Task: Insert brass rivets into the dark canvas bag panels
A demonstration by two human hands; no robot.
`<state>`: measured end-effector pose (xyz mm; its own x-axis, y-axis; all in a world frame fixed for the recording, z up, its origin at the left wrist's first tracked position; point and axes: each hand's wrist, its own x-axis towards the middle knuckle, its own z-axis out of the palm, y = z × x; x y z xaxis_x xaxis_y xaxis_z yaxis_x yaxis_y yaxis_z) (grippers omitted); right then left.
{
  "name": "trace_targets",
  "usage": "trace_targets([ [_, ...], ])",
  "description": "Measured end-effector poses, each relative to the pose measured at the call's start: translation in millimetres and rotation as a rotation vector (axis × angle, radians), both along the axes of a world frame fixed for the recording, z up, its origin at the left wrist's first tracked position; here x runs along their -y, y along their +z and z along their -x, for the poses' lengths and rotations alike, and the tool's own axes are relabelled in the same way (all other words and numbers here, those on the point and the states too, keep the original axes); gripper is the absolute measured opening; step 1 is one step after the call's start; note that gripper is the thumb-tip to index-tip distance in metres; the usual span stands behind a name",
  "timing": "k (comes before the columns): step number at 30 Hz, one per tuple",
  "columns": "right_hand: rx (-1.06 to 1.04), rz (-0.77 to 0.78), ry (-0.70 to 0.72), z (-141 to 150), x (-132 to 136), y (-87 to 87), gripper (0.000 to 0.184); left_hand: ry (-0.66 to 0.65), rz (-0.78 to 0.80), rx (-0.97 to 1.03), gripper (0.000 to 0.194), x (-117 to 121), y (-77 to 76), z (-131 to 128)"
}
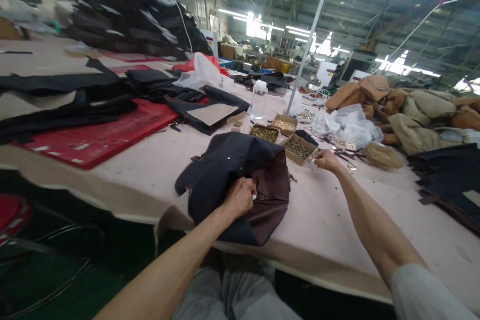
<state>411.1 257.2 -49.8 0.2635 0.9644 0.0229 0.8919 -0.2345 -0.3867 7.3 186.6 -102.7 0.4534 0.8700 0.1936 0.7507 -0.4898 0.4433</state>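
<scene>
A dark bag (pixel 234 157) with a brown lining (pixel 275 185) lies at the table's front edge, its mouth turned towards the right. My left hand (pixel 242 197) is closed on the bag's fabric at the opening, with something white at the fingertips and a zip beside them. Small metal studs show on the bag's outer side. Further right, my right hand (pixel 327 161) is pinched together next to a cardboard box of small metal fittings (pixel 299 150). Whatever its fingertips hold is too small to name.
Behind the bag stand a second box of fittings (pixel 264 133), a third box (pixel 285 124) and a clear bottle (pixel 258 100). A red board (pixel 108 132) with dark fabric pieces lies left. Plastic bags (pixel 348 125), tan bags (pixel 420 105) and dark panels (pixel 446 175) occupy the right.
</scene>
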Motion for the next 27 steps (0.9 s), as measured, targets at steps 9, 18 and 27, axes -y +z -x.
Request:
trace_targets([
  [9, 0.211, 0.010, 0.153, 35.0, -36.5, 9.8, 0.028, -0.011, -0.003, 0.006, 0.018, -1.4, 2.8, 0.6],
  [18, 0.227, 0.106, 0.188, 71.3, -73.2, 11.9, 0.030, -0.035, -0.088, -0.016, 0.022, 5.2, 14.9, -0.6],
  [27, 0.094, -0.061, 0.145, 57.9, -50.8, 26.2, 0.021, -0.069, -0.126, -0.016, 0.022, 1.5, 14.7, -0.5],
])
